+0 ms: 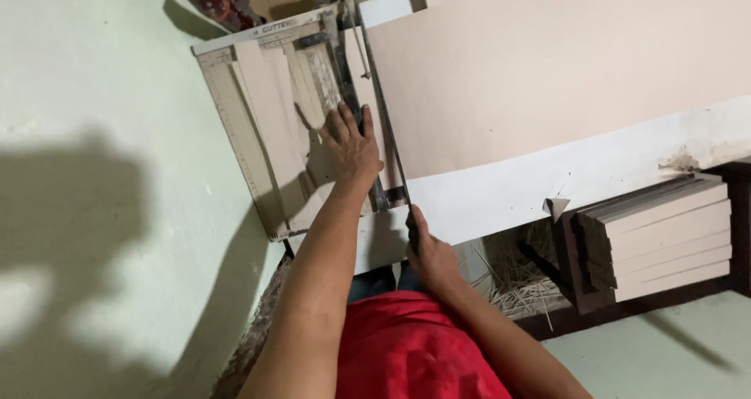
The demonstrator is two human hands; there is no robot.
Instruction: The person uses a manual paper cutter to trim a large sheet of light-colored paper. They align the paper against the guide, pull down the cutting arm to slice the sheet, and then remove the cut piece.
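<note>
Here the cutting step is in hand: the left hand [351,145] lies flat, fingers spread toward 11 o'clock, pressing the card [547,78] onto the cutter [235,109]. At 5 o'clock from it the right hand [429,254] is closed on the blade handle [412,228], which seems almost down. The next move probably needs a steady pull with the card held still. Both forearms reach up over a red shirt [415,352].
</note>
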